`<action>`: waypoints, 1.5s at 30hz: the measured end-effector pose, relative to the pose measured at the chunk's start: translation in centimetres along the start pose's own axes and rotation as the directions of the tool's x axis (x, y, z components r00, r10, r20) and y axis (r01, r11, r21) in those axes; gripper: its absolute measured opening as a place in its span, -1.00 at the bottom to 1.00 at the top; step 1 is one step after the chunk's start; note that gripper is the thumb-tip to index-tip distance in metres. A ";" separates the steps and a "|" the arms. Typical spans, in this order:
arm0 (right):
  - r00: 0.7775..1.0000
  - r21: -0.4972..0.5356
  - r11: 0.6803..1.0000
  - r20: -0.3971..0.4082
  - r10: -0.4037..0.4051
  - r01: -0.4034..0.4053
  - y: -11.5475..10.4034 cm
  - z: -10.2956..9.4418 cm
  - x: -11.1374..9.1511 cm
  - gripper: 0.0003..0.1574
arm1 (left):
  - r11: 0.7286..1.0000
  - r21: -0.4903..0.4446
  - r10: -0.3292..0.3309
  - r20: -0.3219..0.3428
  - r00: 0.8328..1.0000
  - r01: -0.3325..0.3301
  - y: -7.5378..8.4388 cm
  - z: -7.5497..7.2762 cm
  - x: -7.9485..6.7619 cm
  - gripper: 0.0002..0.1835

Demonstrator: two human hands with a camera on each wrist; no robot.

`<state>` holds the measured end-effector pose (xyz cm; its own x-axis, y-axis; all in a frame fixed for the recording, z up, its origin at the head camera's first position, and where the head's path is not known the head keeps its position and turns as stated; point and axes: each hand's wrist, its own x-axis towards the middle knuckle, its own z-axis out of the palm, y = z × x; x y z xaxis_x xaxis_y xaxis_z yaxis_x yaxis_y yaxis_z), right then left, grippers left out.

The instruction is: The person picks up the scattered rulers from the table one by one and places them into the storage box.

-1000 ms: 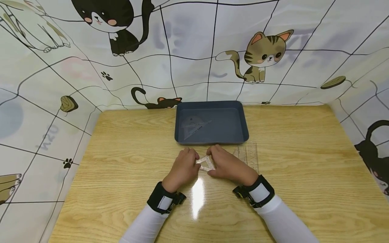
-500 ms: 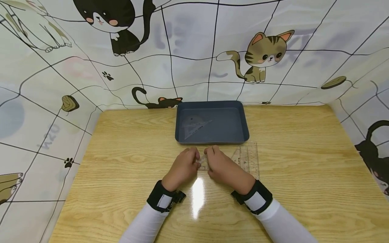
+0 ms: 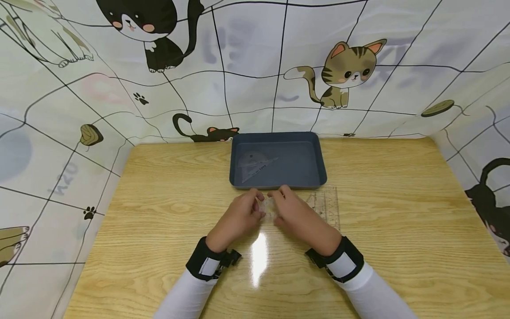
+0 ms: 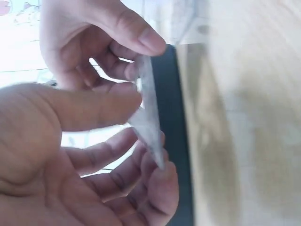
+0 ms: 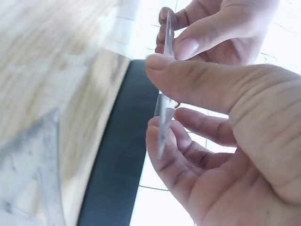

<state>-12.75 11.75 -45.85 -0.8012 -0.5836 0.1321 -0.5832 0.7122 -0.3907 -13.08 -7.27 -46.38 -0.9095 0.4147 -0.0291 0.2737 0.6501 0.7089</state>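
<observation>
A clear plastic set square [image 3: 268, 207] is held between my two hands, just in front of the dark blue tray [image 3: 279, 187]. My left hand [image 3: 240, 213] pinches its left side between thumb and fingers. On the other side, my right hand [image 3: 299, 216] pinches it too. In the right wrist view the set square [image 5: 163, 117] shows nearly edge-on; in the left wrist view the set square [image 4: 149, 120] stands tilted, partly covered by fingers. To the right of my right hand, clear measuring pieces lie on the table, among them another set square [image 5: 49, 155] and a ruler [image 3: 331, 204].
A clear protractor [image 3: 252, 157] and another set square [image 3: 255, 170] lie in the left part of the tray. The tray stands at the back of the wooden table [image 3: 171, 195], near a cat-patterned wall covering [image 3: 247, 97].
The set square has tilted from a face-on view to a steeper one. Both hands have moved slightly forward towards the tray, and their grip on it has shifted.
</observation>
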 end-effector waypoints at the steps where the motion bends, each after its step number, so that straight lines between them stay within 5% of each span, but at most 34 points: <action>1: 1.000 -0.007 1.000 -0.026 -0.012 0.012 -0.1 -0.2 0.0 -0.26 | 1.000 0.008 0.004 0.006 1.000 -0.004 0.3 -0.2 -0.1 -0.58; 5: 0.989 -0.051 0.997 -0.134 -0.069 0.063 -0.2 -0.9 -0.1 -0.22 | 0.995 0.079 0.053 -0.002 0.999 -0.053 1.4 -0.5 -0.4 -0.30; 11: 0.952 -0.118 0.989 -0.283 -0.120 0.089 -0.2 -1.1 -0.2 -0.30 | 0.960 0.245 0.170 -0.134 0.976 -0.134 2.3 -0.3 -1.1 -0.19; 17: 0.957 -0.129 0.989 -0.273 -0.100 0.067 -0.1 -1.5 -0.3 -0.32 | 0.958 0.249 0.193 -0.200 0.961 -0.141 2.3 -0.4 -1.2 -0.18; 23: 0.974 -0.119 0.993 -0.225 -0.003 -0.024 1.8 -3.7 -0.7 -0.29 | 0.969 0.220 0.161 -0.211 0.964 -0.113 1.7 -0.6 -1.0 -0.21; 30: 0.931 -0.033 0.978 -0.313 0.188 -0.208 5.9 -6.3 -1.7 -0.25 | 0.976 0.191 0.143 -0.222 0.965 -0.101 1.2 -0.9 -0.8 -0.23; 34: 0.913 0.083 0.937 -0.210 0.350 -0.340 8.1 -6.9 -2.0 0.07 | 0.972 0.211 0.149 -0.212 0.966 -0.104 1.1 -0.9 -0.7 -0.26; 38: 0.883 0.262 0.856 -0.027 0.468 -0.446 9.9 -6.4 -1.9 0.44 | 0.970 0.224 0.137 -0.202 0.970 -0.091 1.2 -0.9 -0.6 -0.29; 45: 0.869 0.492 0.730 0.126 0.479 -0.474 11.5 -4.2 -1.8 0.48 | 0.970 0.229 0.132 -0.230 0.964 -0.078 1.1 -1.7 -0.4 -0.27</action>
<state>-18.58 22.67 -46.79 -0.9585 -0.2148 -0.1875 0.0203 0.6045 -0.7963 -13.01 -7.84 -44.40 -0.9128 0.3390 0.2277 0.4082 0.7442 0.5287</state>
